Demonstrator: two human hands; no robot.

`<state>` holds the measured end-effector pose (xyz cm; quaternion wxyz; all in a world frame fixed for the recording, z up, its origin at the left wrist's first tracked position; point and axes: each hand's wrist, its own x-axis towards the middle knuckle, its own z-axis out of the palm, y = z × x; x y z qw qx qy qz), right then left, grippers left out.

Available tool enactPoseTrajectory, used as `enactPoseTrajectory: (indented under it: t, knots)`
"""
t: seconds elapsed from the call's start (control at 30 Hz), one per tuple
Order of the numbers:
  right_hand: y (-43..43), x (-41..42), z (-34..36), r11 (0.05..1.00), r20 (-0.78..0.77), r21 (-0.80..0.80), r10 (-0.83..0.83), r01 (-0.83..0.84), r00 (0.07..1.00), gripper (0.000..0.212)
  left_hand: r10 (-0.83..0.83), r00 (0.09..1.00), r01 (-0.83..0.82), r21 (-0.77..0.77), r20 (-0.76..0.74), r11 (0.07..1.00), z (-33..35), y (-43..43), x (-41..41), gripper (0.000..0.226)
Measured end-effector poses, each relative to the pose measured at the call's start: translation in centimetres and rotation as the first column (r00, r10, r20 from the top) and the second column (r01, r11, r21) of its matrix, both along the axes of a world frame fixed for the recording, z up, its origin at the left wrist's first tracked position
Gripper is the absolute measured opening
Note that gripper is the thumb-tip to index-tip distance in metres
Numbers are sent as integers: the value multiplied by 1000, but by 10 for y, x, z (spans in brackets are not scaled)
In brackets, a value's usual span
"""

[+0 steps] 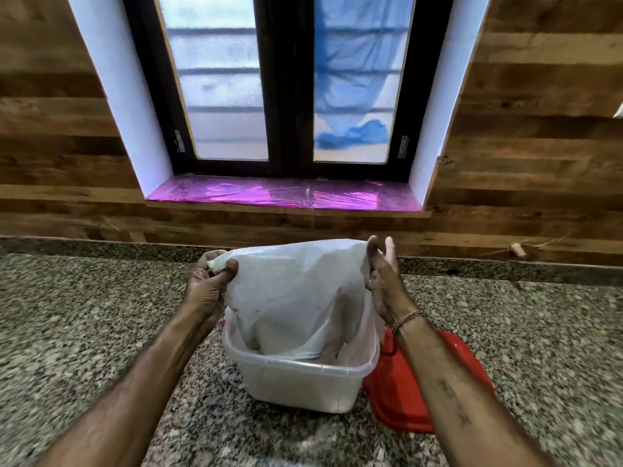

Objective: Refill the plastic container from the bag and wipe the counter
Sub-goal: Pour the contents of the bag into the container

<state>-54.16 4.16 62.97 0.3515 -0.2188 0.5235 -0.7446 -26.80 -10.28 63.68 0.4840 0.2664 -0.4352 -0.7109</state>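
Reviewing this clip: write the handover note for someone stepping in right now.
Left hand and right hand each grip an upper corner of the white bag, upended with its mouth down inside the clear plastic container on the granite counter. Red lid lies off, right of the container. Pouring underway; fill level unclear. Left: empty the bag, wipe the counter. No cloth in view.

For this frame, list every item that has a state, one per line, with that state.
bag: upended, mouth down inside the container, held at its top corners
plastic container: open, lid off, upright on the counter
red lid: off, lying on the counter right of the container
left hand: pinching the bag's corner
right hand: gripping the bag's other corner
window: closed
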Motion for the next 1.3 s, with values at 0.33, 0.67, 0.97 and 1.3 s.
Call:
enactPoseTrajectory:
  t: [0.33,0.67,0.97,1.3]
  knots:
    - [16,-18,15,999,-201,-14,34,-37,979,42,140,971,-88,-255,194,963,14,9,4,23]
    - [32,-26,43,952,-524,281,260,-124,811,41,270,845,14,-525,461,851,30,24,14,21]
    - [21,-14,71,827,-659,554,509,-102,554,46,316,732,191,-628,603,754,37,10,22,30]
    - [-18,45,84,834,-829,538,497,122,258,48,328,758,160,-648,563,745,26,3,16,30]
